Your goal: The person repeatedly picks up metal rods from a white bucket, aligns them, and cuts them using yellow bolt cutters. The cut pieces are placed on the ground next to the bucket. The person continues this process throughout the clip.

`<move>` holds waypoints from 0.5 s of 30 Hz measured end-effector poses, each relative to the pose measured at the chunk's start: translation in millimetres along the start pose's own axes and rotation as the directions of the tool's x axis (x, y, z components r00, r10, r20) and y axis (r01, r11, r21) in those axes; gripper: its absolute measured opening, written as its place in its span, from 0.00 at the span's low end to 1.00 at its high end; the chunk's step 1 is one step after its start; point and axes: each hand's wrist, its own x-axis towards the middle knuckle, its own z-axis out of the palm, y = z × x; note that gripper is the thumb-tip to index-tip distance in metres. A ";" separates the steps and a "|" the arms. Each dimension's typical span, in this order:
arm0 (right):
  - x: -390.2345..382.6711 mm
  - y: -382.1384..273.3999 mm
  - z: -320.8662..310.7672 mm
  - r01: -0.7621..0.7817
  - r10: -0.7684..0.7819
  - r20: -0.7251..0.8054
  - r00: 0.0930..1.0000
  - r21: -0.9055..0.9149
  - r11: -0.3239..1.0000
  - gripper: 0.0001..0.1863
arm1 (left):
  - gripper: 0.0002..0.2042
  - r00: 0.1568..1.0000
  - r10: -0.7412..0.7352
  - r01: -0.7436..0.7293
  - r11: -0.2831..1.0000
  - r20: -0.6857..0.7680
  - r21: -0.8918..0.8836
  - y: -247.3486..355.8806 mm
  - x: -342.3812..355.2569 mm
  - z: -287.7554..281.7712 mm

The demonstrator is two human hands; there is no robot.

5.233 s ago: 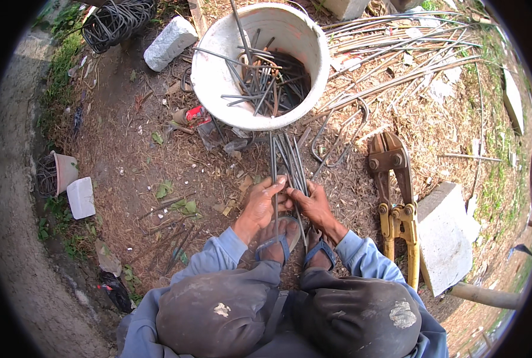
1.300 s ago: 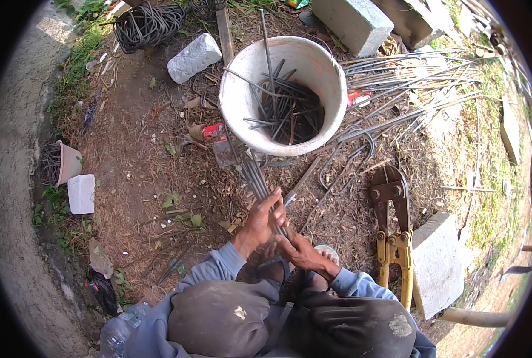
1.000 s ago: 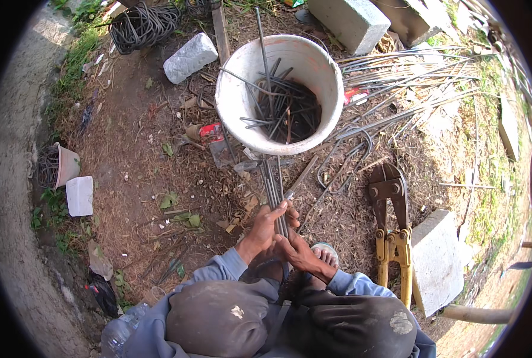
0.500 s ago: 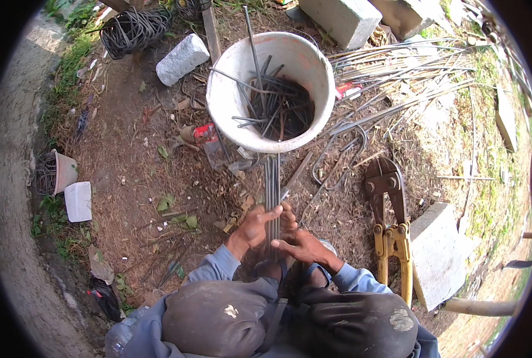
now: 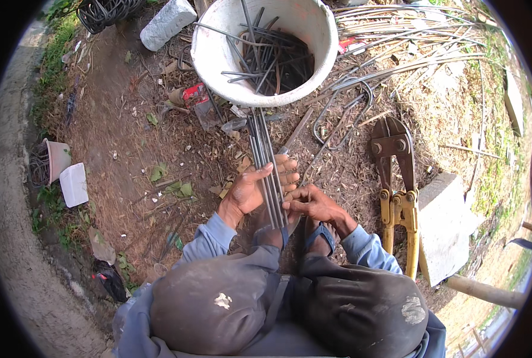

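A bundle of several straight steel rods stands between my knees, tilted slightly, its far ends near the bucket's base. My left hand holds it, thumb laid across the rods and fingers reaching out underneath to the right. At the bundle's right edge, my right hand is curled, thumb and forefinger pinched against the rods. The white bucket, just beyond, contains many short cut lengths of dark rod, some poking above its rim.
To the right, bolt cutters with yellow handles lie by a concrete block. Long rods spread at the far right, bent bars nearer. A pale block and wire coil lie far left.
My left fingers have straightened out beneath the rods, and the bundle has fanned slightly apart. My right hand has shifted to its right edge. The whole view has tipped, putting the bucket higher.
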 end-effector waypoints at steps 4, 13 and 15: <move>4.1 3.2 -1.6 -0.005 0.005 -0.004 1.000 -0.010 1.000 0.10 | 0.24 0.999 0.009 -0.010 0.999 -0.033 -0.047 0.4 0.6 -6.1; 11.3 4.4 8.3 -0.043 0.001 -0.156 0.988 -0.271 0.961 0.15 | 0.21 0.996 0.047 -0.037 0.991 -0.077 0.128 1.5 5.3 -0.4; 2.4 2.2 3.1 -0.059 -0.007 -0.185 0.983 -0.345 0.937 0.17 | 0.21 0.990 0.025 0.002 0.981 -0.138 0.194 -4.2 7.2 6.4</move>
